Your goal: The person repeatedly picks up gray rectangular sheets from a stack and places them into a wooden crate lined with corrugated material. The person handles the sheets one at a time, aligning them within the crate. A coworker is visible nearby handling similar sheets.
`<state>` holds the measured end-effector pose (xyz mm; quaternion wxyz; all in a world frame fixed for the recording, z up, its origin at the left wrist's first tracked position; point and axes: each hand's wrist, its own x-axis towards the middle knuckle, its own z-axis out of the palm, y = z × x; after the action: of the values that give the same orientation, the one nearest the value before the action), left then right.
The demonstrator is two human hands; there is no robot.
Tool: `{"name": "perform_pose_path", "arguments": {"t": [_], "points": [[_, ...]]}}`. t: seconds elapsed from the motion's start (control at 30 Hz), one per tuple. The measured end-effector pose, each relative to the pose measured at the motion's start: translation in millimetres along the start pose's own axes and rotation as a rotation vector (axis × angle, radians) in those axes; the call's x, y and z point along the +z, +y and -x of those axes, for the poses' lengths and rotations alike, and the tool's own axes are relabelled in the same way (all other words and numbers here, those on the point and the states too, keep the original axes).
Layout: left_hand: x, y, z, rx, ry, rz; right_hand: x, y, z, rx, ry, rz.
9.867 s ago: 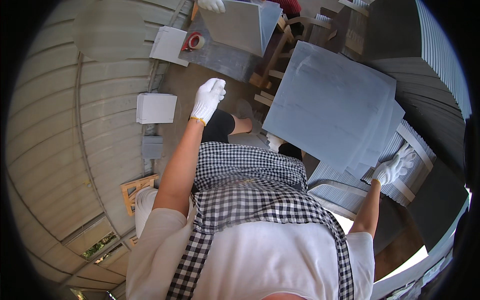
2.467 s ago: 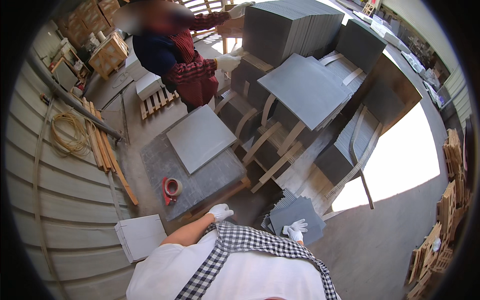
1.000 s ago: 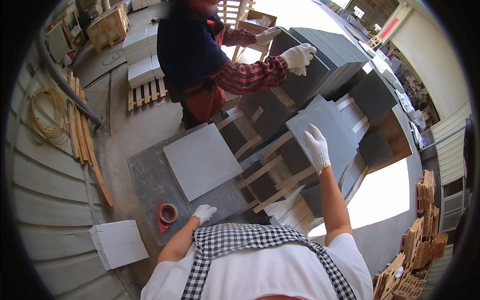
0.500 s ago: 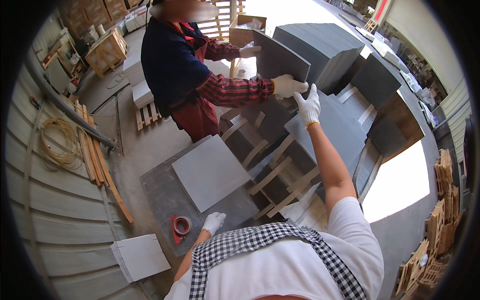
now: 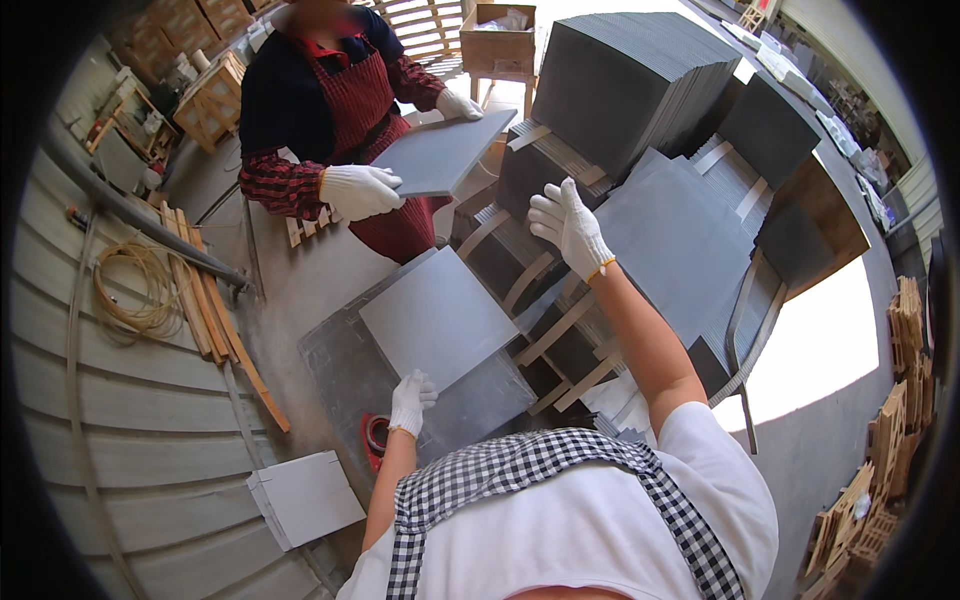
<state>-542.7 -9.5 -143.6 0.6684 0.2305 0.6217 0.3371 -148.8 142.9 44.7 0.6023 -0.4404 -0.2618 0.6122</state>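
My left hand (image 5: 412, 402), in a white knitted glove, is at the near left corner of a light grey square tile (image 5: 435, 315). Its fingers are stretched out; whether they press on the tile I cannot tell. The tile lies flat on a dark grey work surface (image 5: 340, 352). My right hand (image 5: 570, 228), gloved too, is raised in the air with its fingers apart and holds nothing. Beyond it, a co-worker in a red striped apron (image 5: 345, 90) grips another grey tile (image 5: 445, 152) at opposite edges with both gloved hands.
A red tape dispenser (image 5: 375, 440) is beside my left wrist, partly covered. Stacks of dark grey tiles (image 5: 610, 85) with pale strips stand ahead and right. White boxes (image 5: 308, 498) lie lower left. Wooden pallets (image 5: 865, 470) line the right; a cardboard box (image 5: 498, 45) stands far back.
The co-worker has pulled the tile left from the stacks and tipped it flatter. My right hand has come back left, fingers spreading. My left hand has moved up to the tile's corner.
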Motion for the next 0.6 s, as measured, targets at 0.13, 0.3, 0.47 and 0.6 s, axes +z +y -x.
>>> {"name": "perform_pose_path", "arguments": {"t": [0.13, 0.3, 0.47, 0.6], "points": [[-5, 32, -4, 0.127, -0.004, 0.181, 27, 49, 17, 0.228, -0.056, -0.018], [9, 41, 0, 0.196, -0.011, 0.205, 23, 132, 31, 0.433, -0.039, 0.071], [-14, 18, -11, 0.139, 0.069, 0.456, 29, 194, 65, 0.651, 0.021, -0.097], [-48, -1, -51, 0.064, 0.111, 0.478, 14, 248, 66, 0.707, 0.179, -0.193]]}}
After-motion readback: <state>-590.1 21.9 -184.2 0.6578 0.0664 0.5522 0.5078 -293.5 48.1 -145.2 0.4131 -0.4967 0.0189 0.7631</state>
